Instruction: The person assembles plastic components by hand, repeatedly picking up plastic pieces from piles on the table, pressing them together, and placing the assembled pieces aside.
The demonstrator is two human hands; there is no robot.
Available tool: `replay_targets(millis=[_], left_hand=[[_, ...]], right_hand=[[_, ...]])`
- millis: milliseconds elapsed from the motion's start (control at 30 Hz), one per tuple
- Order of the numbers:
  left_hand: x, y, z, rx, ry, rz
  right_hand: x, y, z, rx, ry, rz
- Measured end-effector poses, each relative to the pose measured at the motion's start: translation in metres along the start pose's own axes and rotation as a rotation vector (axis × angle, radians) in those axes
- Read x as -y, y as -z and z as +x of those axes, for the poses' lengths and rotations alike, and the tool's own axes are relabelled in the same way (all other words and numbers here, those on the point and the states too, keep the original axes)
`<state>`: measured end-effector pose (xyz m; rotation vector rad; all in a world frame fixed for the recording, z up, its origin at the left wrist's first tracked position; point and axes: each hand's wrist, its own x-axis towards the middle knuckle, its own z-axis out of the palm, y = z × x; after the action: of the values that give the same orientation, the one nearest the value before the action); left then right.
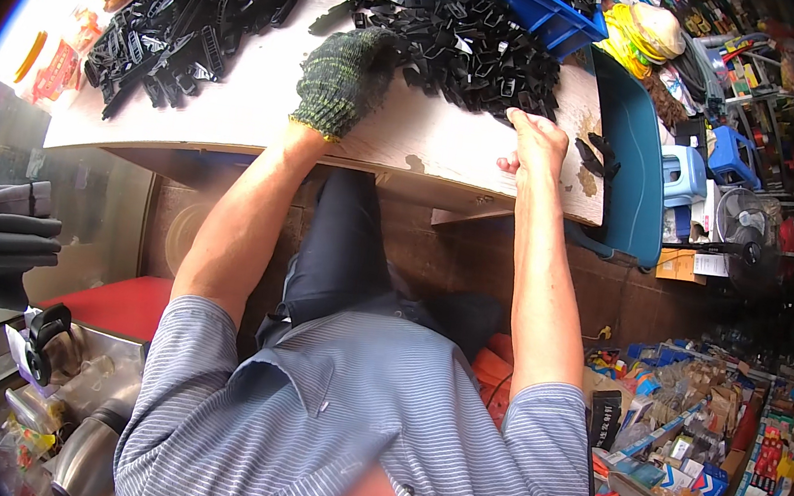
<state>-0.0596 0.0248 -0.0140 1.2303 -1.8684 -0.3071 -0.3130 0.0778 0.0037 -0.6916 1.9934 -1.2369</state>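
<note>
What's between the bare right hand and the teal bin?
Head view: brown-stained pale tabletop, then a few loose black plastic pieces by its right edge.

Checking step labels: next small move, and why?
Probably the right hand drawing one piece from the right heap of black parts: it is at the heap's near edge, with the gloved left hand there too. Whether either hand grips a piece is unclear.
</note>
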Motion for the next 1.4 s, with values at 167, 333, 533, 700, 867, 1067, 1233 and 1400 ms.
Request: replay_targets(millis=[167, 333, 533, 700, 867, 1067, 1233, 1400], left_hand=[[-0.02, -0.009, -0.026, -0.045, 0.099, -0.427], [-0.043, -0.03, -0.043, 0.055, 0.114, -0.554], [-0.065, -0.024, -0.029, 0.496, 0.39, -0.822], [-0.061, -0.034, -0.043, 0.301, 0.245, -0.717], [-0.065, -0.034, -0.058, 0.113, -0.035, -0.404], [-0.047, 0.006, -0.036, 0.189, 0.119, -0.197], [0.026, 0.033, 0.025, 0.077, 0.254, 0.321], [0.038, 0.03, 0.027, 0.102, 0.191, 0.437]], right_hand=[[-0.01, 0.005, 0.003, 0.021, 0.033, 0.128], [-0.017, 0.013, -0.014, 0.121, 0.105, 0.258], [-0.029, -0.005, -0.047, 0.315, 0.215, 0.304], [-0.026, -0.003, -0.053, 0.435, 0.215, 0.336], [-0.026, -0.006, -0.054, 0.553, 0.164, 0.29], [-0.025, -0.008, -0.062, 0.506, 0.14, 0.318], [-0.016, -0.016, -0.071, 0.436, 0.071, 0.397], [-0.017, -0.014, -0.069, 0.386, 0.05, 0.432]])
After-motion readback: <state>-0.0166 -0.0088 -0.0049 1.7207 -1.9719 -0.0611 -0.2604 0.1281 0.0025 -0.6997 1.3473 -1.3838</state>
